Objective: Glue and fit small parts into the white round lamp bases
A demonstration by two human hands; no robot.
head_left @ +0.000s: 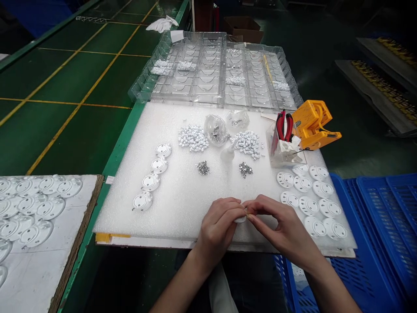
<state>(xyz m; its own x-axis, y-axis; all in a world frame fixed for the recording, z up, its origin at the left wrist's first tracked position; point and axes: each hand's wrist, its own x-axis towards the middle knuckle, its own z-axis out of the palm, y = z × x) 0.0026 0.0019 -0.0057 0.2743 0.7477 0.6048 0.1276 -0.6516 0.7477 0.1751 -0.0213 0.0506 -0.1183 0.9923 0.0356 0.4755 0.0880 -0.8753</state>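
Observation:
Near the front edge of the white foam sheet [176, 191], my left hand [220, 221] is closed around a white round plastic part [240, 219], mostly hidden by the fingers. My right hand [276, 221] meets it there, thumb and forefinger pinched at the part's edge; what sits between those fingertips is too small to make out. Similar white discs [309, 205] lie in rows to the right. A slanting line of white discs with raised edges [150, 182] is on the left. Ahead are two piles of small metal pieces [203, 168] and heaps of small white pieces [193, 138].
A squeeze bottle [228, 152] and plastic bags [216, 130] stand mid-sheet. Red-handled pliers [284, 126] sit in a clear box [276, 156] beside a yellow tape dispenser [312, 126]. Clear compartment trays [208, 87] lie behind. Blue crates [391, 217] are at right, a disc-covered board [65, 226] at left.

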